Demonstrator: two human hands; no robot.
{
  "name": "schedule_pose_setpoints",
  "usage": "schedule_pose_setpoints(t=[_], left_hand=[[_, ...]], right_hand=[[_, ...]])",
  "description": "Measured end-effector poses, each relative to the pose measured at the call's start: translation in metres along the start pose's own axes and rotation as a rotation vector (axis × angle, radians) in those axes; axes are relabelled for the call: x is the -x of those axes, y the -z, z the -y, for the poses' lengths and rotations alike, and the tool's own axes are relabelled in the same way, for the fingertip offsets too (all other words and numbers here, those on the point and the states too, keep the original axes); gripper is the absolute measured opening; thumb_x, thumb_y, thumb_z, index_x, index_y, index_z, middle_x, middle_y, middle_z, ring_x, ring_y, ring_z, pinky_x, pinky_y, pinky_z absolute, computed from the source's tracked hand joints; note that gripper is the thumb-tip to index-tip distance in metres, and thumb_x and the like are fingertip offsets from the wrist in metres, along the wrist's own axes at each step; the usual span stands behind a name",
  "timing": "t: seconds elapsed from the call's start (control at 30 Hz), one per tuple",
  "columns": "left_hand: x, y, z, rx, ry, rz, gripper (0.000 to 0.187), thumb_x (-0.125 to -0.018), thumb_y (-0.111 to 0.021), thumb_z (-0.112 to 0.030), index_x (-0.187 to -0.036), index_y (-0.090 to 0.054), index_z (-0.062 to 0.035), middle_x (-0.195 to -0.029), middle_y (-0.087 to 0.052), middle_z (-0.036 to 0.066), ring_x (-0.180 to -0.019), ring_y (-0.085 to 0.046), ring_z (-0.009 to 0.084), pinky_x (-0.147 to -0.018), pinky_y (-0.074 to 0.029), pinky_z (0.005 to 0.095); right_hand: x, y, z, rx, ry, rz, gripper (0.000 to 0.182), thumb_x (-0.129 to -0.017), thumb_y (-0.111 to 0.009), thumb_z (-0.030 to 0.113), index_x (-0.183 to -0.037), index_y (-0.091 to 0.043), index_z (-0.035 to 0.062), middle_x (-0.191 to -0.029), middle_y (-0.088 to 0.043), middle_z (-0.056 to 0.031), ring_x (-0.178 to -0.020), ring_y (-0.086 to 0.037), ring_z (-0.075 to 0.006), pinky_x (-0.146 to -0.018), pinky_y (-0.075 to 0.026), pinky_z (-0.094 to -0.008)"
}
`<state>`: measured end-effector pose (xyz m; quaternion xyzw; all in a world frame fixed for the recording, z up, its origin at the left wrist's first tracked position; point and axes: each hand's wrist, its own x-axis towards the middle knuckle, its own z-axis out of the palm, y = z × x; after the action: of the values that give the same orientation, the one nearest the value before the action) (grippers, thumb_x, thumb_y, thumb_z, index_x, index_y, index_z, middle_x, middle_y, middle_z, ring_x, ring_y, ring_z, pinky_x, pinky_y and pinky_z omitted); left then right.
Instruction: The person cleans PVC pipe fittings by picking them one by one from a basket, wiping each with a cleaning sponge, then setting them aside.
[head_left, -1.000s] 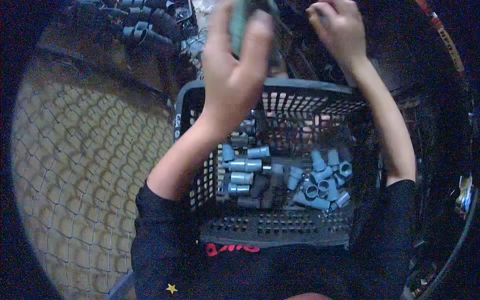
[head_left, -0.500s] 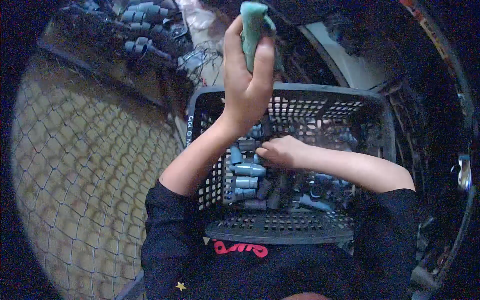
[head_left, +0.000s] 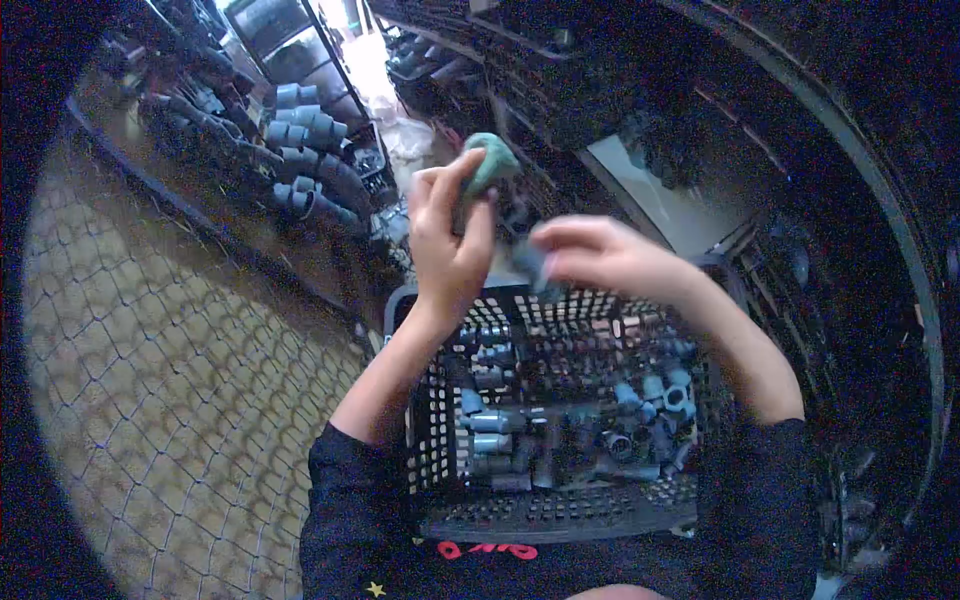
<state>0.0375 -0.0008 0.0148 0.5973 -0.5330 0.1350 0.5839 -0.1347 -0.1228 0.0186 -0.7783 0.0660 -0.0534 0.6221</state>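
Observation:
My left hand (head_left: 450, 240) is raised beyond the far left corner of the black basket, its fingers closed round a green cloth (head_left: 490, 163). To its right, over the basket's far rim, my right hand (head_left: 605, 258) is smeared by motion. A blurred blue-grey fitting (head_left: 533, 268) shows at its fingertips. Below both hands stands the black plastic basket (head_left: 565, 520), holding blue pipe fittings (head_left: 490, 421) lined up on the left and loose ones (head_left: 676, 398) on the right.
Beyond the basket on the left is a pile of blue-grey fittings (head_left: 300, 130). Wire mesh (head_left: 180, 400) spans the left side. A pale flat panel (head_left: 660, 195) lies past the far right corner, and dark racks (head_left: 800, 310) stand on the right.
My right hand has risen out of the basket toward my left hand, with a fitting at its fingers. The cloth in my left hand appears lower, and the view has shifted to show more beyond the basket.

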Motion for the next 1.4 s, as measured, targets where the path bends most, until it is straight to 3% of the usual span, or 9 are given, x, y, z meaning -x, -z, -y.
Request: schedule_pose_setpoints(t=[0.07, 0.17, 0.27, 0.6, 0.73, 0.83, 1.03, 1.13, 1.4], left_hand=[[-0.014, -0.009, -0.003, -0.094, -0.112, 0.162, 0.033, -0.077, -0.063, -0.009, -0.11, -0.063, -0.0073, -0.092, -0.058, 0.013, -0.089, -0.057, 0.0298, -0.082, -0.045, 0.0399], [-0.038, -0.035, -0.017, -0.135, -0.226, 0.408, 0.032, -0.076, -0.067, -0.014, -0.107, -0.064, -0.0104, -0.084, -0.057, 0.013, -0.081, -0.059, 0.0337, -0.073, -0.047, 0.0417], [-0.038, -0.059, -0.019, -0.14, -0.16, 0.409, 0.038, -0.076, -0.067, -0.009, -0.113, -0.063, -0.0134, -0.086, -0.057, 0.013, -0.079, -0.06, 0.0326, -0.069, -0.049, 0.0408], [-0.019, -0.048, 0.01, -0.223, -0.491, 0.528, 0.043, -0.069, -0.071, -0.009, -0.111, -0.066, -0.0186, -0.078, -0.054, 0.005, -0.07, -0.056, 0.0237, -0.064, -0.046, 0.0347], [-0.014, -0.045, 0.017, -0.149, -0.198, 0.394, 0.04, -0.074, -0.065, -0.003, -0.113, -0.066, -0.0104, -0.083, -0.06, 0.012, -0.072, -0.06, 0.0325, -0.068, -0.05, 0.0437], [-0.003, -0.051, 0.005, -0.262, -0.472, 0.477, 0.039, -0.072, -0.068, -0.01, -0.111, -0.066, -0.0135, -0.079, -0.06, 0.007, -0.069, -0.061, 0.0251, -0.064, -0.049, 0.0365], [-0.002, -0.054, 0.02, -0.285, -0.376, 0.305, 0.035, -0.075, -0.069, -0.02, -0.11, -0.065, -0.0141, -0.076, -0.061, 0.005, -0.066, -0.061, 0.0233, -0.061, -0.045, 0.035], [0.013, -0.061, 0.009, -0.338, -0.475, 0.437, 0.036, -0.075, -0.069, -0.02, -0.11, -0.065, -0.013, -0.071, -0.057, 0.003, -0.062, -0.059, 0.021, -0.057, -0.045, 0.0325], [0.017, -0.068, 0.003, -0.306, -0.283, 0.45, 0.042, -0.074, -0.07, -0.013, -0.116, -0.063, -0.0111, -0.084, -0.064, 0.009, -0.066, -0.061, 0.0297, -0.061, -0.049, 0.0366]], right_hand=[[0.006, 0.016, 0.001, -0.392, -0.102, -0.388, 0.042, -0.094, -0.058, 0.029, -0.125, -0.053, 0.001, -0.106, -0.064, -0.0099, -0.091, -0.064, -0.016, -0.08, -0.054, -0.0319], [0.003, 0.049, -0.026, -0.697, 0.047, -0.413, 0.037, -0.098, -0.051, 0.028, -0.124, -0.052, 0.0014, -0.11, -0.063, -0.0098, -0.098, -0.063, -0.0186, -0.089, -0.051, -0.0351], [-0.001, 0.056, -0.056, -0.757, 0.012, -0.469, 0.034, -0.1, -0.047, 0.027, -0.124, -0.053, 0.0036, -0.112, -0.062, -0.008, -0.101, -0.061, -0.0168, -0.091, -0.049, -0.0352], [-0.008, 0.039, -0.062, -0.589, -0.069, -0.305, 0.034, -0.102, -0.042, 0.031, -0.12, -0.059, 0.0075, -0.108, -0.064, -0.003, -0.091, -0.061, -0.0121, -0.08, -0.05, -0.0306], [-0.007, 0.031, -0.03, -0.614, -0.099, -0.371, 0.036, -0.101, -0.044, 0.032, -0.124, -0.056, 0.0074, -0.108, -0.065, -0.004, -0.087, -0.062, -0.0124, -0.077, -0.05, -0.0298], [-0.014, 0.037, -0.04, -0.622, -0.047, -0.446, 0.035, -0.102, -0.042, 0.031, -0.122, -0.057, 0.0071, -0.104, -0.065, -0.004, -0.085, -0.062, -0.0124, -0.075, -0.05, -0.0289], [-0.018, 0.032, -0.034, -0.579, -0.084, -0.55, 0.034, -0.103, -0.037, 0.032, -0.112, -0.059, 0.0064, -0.093, -0.064, -0.0018, -0.074, -0.059, -0.0111, -0.062, -0.05, -0.0282], [-0.023, 0.044, -0.046, -0.619, -0.02, -0.478, 0.034, -0.103, -0.038, 0.03, -0.112, -0.059, 0.0051, -0.095, -0.064, -0.0033, -0.08, -0.06, -0.0124, -0.069, -0.051, -0.0281], [-0.01, 0.024, -0.053, -0.781, -0.134, -0.496, 0.039, -0.102, -0.042, 0.037, -0.11, -0.061, 0.0046, -0.105, -0.065, -0.0055, -0.097, -0.062, -0.0155, -0.088, -0.051, -0.0349]])
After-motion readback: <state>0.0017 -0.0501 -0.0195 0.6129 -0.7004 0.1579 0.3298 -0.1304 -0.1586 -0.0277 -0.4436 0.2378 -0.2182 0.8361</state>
